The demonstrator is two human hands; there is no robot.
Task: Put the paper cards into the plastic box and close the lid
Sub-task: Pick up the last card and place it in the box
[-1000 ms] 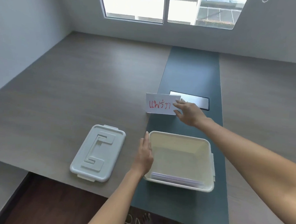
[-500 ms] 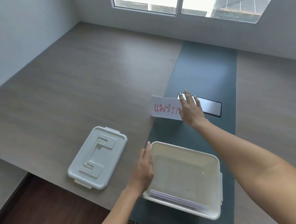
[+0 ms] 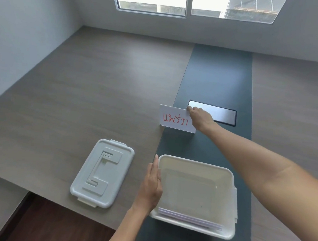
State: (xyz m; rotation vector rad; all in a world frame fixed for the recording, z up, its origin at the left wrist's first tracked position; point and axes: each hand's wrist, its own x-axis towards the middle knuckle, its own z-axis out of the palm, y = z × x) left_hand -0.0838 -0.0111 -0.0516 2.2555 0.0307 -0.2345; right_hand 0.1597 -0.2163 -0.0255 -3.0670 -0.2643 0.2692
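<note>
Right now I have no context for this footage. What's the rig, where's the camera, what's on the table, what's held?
There is no robot here: a person works with two bare hands, and the single wide-angle camera sits on their head, looking forward and down.

The table is grey wood with a dark strip down the middle. On the strip stands an open plastic box with a stack of paper cards along its near wall. Its lid lies flat to the left, off the box.

The left hand rests flat against the box's left wall. The right hand reaches beyond the box and grips the right edge of a white card with red writing, next to a dark panel.
</note>
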